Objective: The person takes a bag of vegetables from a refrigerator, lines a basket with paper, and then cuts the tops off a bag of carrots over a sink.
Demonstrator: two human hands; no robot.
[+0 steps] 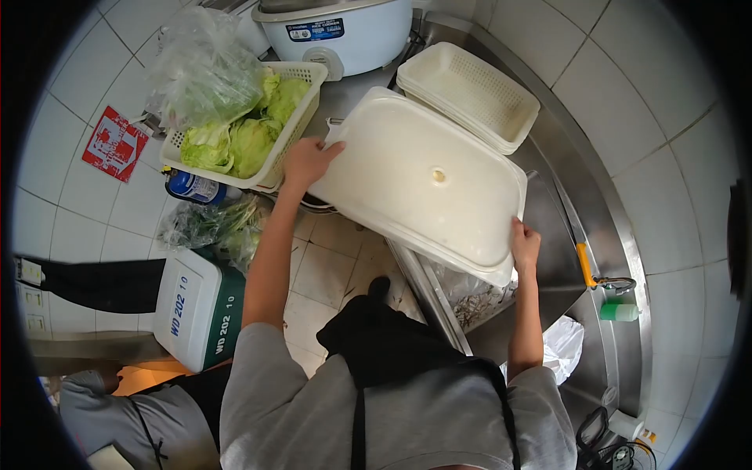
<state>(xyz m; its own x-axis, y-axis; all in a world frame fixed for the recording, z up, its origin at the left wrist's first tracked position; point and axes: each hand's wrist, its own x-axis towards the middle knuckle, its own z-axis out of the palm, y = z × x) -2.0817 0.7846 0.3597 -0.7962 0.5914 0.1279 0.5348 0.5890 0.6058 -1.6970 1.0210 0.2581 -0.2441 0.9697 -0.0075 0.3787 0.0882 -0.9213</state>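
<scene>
A large off-white rectangular lid [407,176], with a small round mark near its middle, is held tilted over the sink area. My left hand [310,162] grips its left edge, thumb on top. At its right edge, my right hand [526,243] has its fingers closed round the rim. Beside my left hand stands a cream basket [313,86] with lettuce [249,145] and a clear plastic bag [205,74]. Just behind the lid are stacked white perforated baskets [470,90]. What lies beneath the lid is mostly hidden.
A rice cooker [337,39] stands at the back. A steel sink [548,204] lies to the right, with a green bottle [619,312] and a yellow-handled tool [584,265]. At lower left are a white-and-green box [188,309] and another person [149,419].
</scene>
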